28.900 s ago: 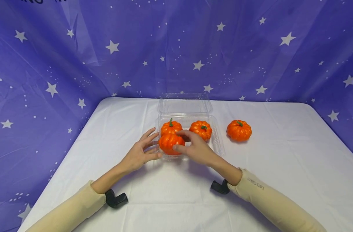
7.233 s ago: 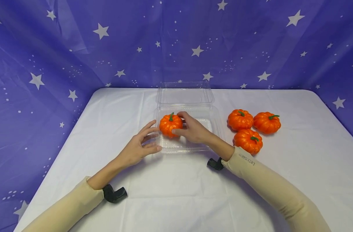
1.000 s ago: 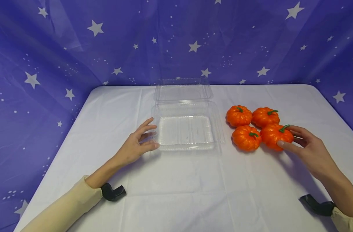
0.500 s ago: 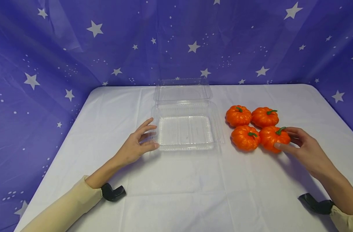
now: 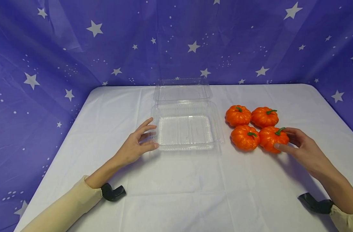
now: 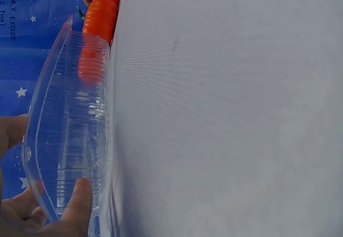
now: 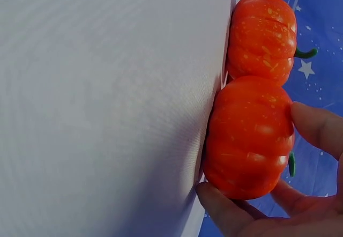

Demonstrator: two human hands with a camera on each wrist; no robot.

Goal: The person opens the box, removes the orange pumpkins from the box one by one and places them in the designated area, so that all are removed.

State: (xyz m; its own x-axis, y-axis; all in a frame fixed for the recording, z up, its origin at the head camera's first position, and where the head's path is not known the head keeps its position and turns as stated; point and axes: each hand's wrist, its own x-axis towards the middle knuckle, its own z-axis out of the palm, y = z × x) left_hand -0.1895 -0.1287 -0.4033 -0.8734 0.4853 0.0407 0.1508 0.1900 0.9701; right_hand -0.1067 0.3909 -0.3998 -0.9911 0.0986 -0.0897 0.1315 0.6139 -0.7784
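Note:
My right hand (image 5: 305, 151) holds a small orange pumpkin (image 5: 273, 139) with a green stem, thumb at its front and fingers round its right side. In the right wrist view that pumpkin (image 7: 249, 138) sits low on the white cloth, against a neighbouring pumpkin (image 7: 262, 38). To its left and behind are the other pumpkins: front left pumpkin (image 5: 245, 138), back left pumpkin (image 5: 238, 116) and back right pumpkin (image 5: 264, 117). My left hand (image 5: 133, 146) rests with spread, relaxed fingers at the left side of a clear plastic clamshell container (image 5: 188, 146), whose tray holds nothing.
The container's hinged lid (image 5: 182, 91) lies back towards the purple star-patterned curtain (image 5: 176, 38). A white cloth (image 5: 182, 199) covers the table. A black wrist mount (image 5: 114, 192) sits at the left sleeve, another black mount (image 5: 315, 203) at the right.
Pumpkins that were in the container earlier now stand in a group to its right. Over the last second, my right hand shifted its pumpkin slightly left and nearer me. The left hand stayed still.

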